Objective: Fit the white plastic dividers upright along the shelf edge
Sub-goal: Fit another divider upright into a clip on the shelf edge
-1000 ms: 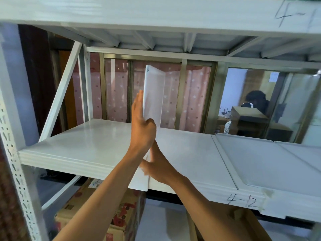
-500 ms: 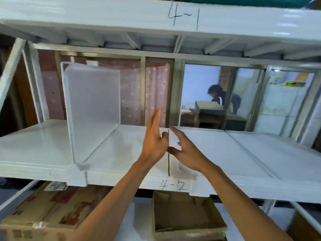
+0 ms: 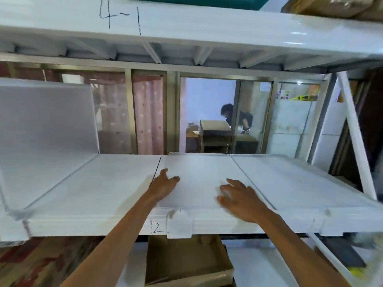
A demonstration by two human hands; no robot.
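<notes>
A white divider panel (image 3: 199, 179) is seen lying flat on the shelf (image 3: 99, 195), its clip (image 3: 179, 224) hooked over the front edge, while another divider (image 3: 45, 131) is already stood upright at the left. The left hand (image 3: 163, 186) and right hand (image 3: 241, 198) are spread open on the flat panel, with nothing clenched. The sheet is judged thin, light, slightly flexible and slick, so it is best taken by its side edges near the front clip.

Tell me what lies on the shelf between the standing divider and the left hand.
Nothing: in the head view the shelf is bare between the upright divider and the left hand, apart from a panel seam.
</notes>
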